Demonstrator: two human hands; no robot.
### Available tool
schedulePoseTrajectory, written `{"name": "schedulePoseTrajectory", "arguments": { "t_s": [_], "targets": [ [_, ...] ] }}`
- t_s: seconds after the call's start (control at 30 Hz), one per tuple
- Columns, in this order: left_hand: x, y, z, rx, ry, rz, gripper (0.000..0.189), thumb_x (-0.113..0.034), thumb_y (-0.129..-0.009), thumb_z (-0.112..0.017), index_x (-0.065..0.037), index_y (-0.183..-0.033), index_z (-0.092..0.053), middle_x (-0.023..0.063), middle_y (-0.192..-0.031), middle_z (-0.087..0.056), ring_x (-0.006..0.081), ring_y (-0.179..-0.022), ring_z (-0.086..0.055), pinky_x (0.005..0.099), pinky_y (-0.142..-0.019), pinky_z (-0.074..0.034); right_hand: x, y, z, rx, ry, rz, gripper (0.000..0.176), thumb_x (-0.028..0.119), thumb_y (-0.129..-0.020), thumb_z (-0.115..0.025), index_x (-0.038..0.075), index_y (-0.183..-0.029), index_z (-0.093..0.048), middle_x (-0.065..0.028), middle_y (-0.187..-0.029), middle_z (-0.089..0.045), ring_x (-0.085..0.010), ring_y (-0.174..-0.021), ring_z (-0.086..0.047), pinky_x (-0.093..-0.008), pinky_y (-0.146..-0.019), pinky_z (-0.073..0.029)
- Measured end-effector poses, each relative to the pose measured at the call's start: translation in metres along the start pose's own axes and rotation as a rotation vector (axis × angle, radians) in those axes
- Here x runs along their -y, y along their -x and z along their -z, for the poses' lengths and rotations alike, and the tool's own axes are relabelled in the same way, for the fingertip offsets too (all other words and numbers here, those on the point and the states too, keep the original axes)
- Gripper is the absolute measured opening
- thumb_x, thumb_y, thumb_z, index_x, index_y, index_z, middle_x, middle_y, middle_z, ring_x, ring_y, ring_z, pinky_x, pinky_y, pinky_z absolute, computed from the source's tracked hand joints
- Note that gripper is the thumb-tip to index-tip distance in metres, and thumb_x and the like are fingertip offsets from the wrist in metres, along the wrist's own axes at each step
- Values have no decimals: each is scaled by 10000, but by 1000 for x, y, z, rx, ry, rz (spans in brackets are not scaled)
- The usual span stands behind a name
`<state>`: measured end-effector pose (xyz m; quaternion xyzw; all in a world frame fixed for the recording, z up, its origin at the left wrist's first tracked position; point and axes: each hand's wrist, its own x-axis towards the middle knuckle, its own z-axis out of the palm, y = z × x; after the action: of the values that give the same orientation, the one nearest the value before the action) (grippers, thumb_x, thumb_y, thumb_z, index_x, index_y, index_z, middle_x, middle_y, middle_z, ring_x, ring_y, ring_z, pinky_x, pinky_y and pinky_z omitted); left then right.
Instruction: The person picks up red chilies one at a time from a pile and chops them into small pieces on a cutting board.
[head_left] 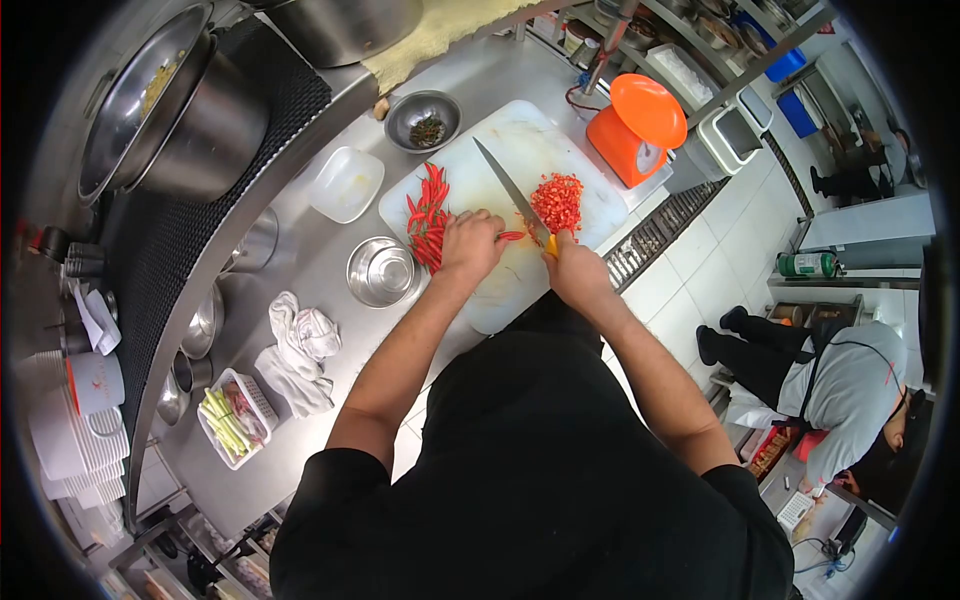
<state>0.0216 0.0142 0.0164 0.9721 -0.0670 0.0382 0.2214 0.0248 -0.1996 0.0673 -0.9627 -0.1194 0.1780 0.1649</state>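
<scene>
On the white cutting board (500,310), my left hand (473,246) has its fingers curled over red chillies, with a chilli tip (511,236) poking out toward the blade. Whole red chillies (428,215) lie in a heap to the left of this hand, partly hidden by it. My right hand (578,270) is closed round the yellow handle of a kitchen knife (505,180), its long blade pointing to the far left across the board. Right beside the blade sits a pile of chopped red chilli (556,203).
An orange scale (626,140) stands off the board's far right corner. Left of the board are a metal bowl (381,271), a white tub (347,185), a cloth (300,345) and a basket of green stalks (236,418). Another person (850,380) bends over a counter at right.
</scene>
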Motion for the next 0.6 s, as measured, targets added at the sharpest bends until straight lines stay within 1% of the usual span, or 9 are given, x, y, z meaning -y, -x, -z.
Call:
{"name": "schedulePoseTrajectory", "arguments": {
  "t_s": [0.1,0.2,0.4,0.47,0.57,0.6],
  "targets": [
    [2,-1,-7,9,58,24,153,-220,-848,-807,-110,-947,-766,82,-942,-720,309,-959,-691,472,-896,-494,3,-2,-1,10,19,8,377,287,-1005,-642,-25,-1181,-526,-261,-915,-736,-445,-885,-738,-538,-808,-581],
    [2,-2,-10,24,71,45,122,-193,-847,-795,-100,-915,-756,93,-899,-717,312,-935,-694,472,-897,-499,9,-3,-1,49,30,16,369,285,-1010,-635,-23,-1182,-527,-261,-941,-740,-445,-900,-740,-532,-815,-583],
    [-1,-5,-11,-25,43,74,119,-176,-836,-789,-79,-891,-745,104,-882,-722,305,-928,-699,463,-861,-518,20,0,8,135,98,-5,324,264,-1035,-595,-16,-1179,-519,-256,-939,-744,-434,-913,-749,-522,-815,-592],
    [0,-6,-14,-7,60,90,107,-165,-833,-785,-81,-885,-745,107,-880,-733,310,-923,-705,468,-864,-518,23,5,9,142,129,1,308,260,-1042,-582,-10,-1176,-516,-251,-930,-746,-424,-908,-754,-519,-814,-596],
    [0,-9,-13,28,93,128,93,-160,-829,-776,-87,-880,-747,115,-869,-747,325,-898,-715,479,-869,-520,15,-6,-18,155,135,-37,303,260,-1044,-577,-9,-1169,-513,-244,-928,-752,-412,-899,-760,-516,-810,-600],
    [-2,-8,-13,46,106,139,90,-160,-828,-772,-90,-879,-748,117,-865,-752,331,-887,-718,483,-871,-521,14,-7,-19,148,126,-22,305,258,-1043,-577,-11,-1171,-511,-244,-928,-753,-410,-894,-762,-514,-803,-602]
  ]
}}
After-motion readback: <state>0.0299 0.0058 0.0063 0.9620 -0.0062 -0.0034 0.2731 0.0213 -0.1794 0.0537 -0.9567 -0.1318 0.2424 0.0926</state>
